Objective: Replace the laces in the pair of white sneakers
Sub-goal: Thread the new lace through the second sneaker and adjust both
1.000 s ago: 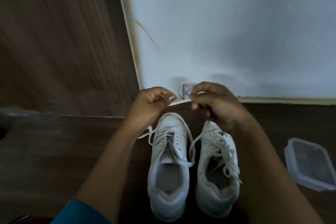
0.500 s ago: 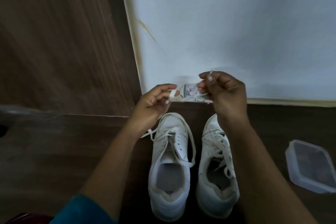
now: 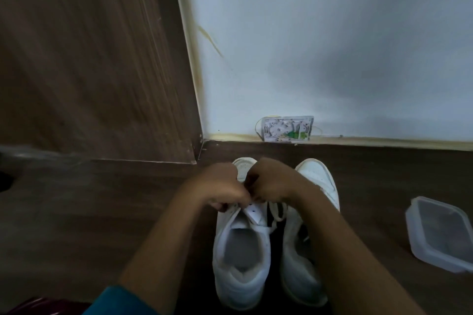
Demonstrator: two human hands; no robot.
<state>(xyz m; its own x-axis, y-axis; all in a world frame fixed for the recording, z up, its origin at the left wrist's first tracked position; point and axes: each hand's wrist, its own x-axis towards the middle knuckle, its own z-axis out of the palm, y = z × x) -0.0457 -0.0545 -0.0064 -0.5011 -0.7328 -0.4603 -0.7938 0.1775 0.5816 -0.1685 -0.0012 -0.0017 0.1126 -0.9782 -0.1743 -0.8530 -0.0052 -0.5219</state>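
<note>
1. Brown wood-grain panel [image 3: 89,59] closes off the far left. It meets the white wall [image 3: 332,46] at a corner just beyond the toes.
2. Left hand [image 3: 222,186]: it has dropped from in front of the wall base onto the lacing of the white leather left sneaker [image 3: 240,250]. Its fingers are curled and its tips meet the other hand's. It probably pinches the lace, but the knuckles hide the contact.
3. The left sneaker stands on the dark wood floor [image 3: 384,174], toe to the wall. Its upper eyelets look bare, so unlacing seems to be under way here.
4. Right hand [image 3: 271,181]: also lowered, fingers curled, knuckle to knuckle with the left hand over the same shoe. It is judged to pinch the same lace.
5. White flat lace [image 3: 277,212] trails loose in the gap between the shoes.
6. White right sneaker [image 3: 314,179] is just beside its pair. The right forearm hides its lacing.
7. Clear plastic lidded container [image 3: 440,235] sits well apart on the right.
8. Room: the panel and wall are close ahead and to the left, so a lace is best drawn out towards the person or to the right.
</note>
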